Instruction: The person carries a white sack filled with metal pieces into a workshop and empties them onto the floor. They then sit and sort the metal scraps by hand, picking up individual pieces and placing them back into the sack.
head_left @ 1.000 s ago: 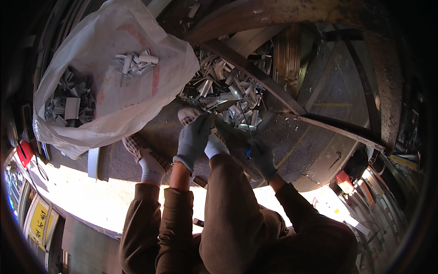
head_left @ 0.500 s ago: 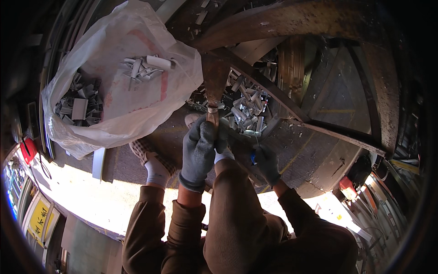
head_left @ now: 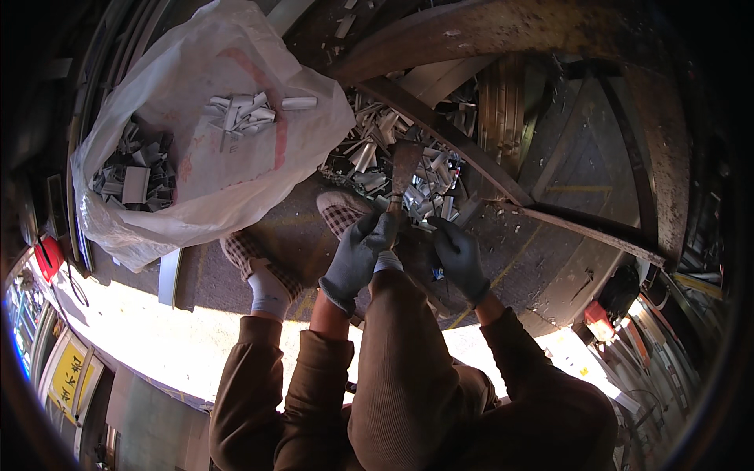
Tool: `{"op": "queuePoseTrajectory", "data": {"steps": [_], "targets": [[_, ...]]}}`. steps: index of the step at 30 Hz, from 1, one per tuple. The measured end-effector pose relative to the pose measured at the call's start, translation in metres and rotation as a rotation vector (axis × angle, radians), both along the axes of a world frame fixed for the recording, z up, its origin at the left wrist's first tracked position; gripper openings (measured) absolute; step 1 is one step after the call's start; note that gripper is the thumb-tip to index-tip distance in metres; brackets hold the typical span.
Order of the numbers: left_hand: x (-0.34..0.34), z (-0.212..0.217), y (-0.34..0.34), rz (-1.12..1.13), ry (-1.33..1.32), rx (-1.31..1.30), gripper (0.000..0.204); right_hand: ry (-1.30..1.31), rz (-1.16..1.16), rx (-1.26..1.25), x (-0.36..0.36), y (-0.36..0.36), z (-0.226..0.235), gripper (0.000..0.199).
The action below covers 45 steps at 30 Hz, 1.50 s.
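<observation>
Left hand (head_left: 357,255), grip clamped on a broad-bladed tool (head_left: 404,169) pointing away; right hand (head_left: 459,259) just beside, its grip hard to tell. Scraps (head_left: 365,157) lie beyond both grips, a white bag (head_left: 212,221) leftward. Scrap-handling seems underway, calling for steady blade control.

Dark floor (head_left: 550,271) bears yellow lines (head_left: 503,271); glaring light (head_left: 165,334) floods nearby; rusty frame (head_left: 487,35) beyond.

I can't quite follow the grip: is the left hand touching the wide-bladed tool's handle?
Touching: the head view shows the gloved left hand closed around the handle of the wide-bladed tool.
</observation>
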State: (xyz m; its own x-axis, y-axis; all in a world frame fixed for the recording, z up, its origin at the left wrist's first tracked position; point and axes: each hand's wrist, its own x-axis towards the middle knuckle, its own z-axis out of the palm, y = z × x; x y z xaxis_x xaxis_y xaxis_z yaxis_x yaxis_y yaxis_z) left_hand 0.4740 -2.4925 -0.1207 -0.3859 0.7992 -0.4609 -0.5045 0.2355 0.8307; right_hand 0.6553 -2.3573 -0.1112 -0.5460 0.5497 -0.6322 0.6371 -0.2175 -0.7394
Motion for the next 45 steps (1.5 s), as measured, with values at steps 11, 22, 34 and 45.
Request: {"op": "queuePoseTrajectory", "data": {"steps": [11,22,34,45], "targets": [[0.004,0.006,0.041,0.091,-0.217,-0.165,0.037,0.428,0.026,-0.11,-0.035,-0.005,0.001,0.032],[-0.014,0.014,0.058,-0.286,0.499,-0.492,0.042,0.283,0.109,0.285,-0.063,-0.003,-0.018,0.03],[0.0,0.01,0.044,-0.161,0.472,-0.548,0.025,0.191,-0.401,-0.662,-0.062,0.003,-0.032,0.027],[-0.045,0.042,-0.017,0.031,0.54,-0.515,0.034,0.169,-0.182,-0.229,-0.063,-0.007,0.005,0.025]]}}
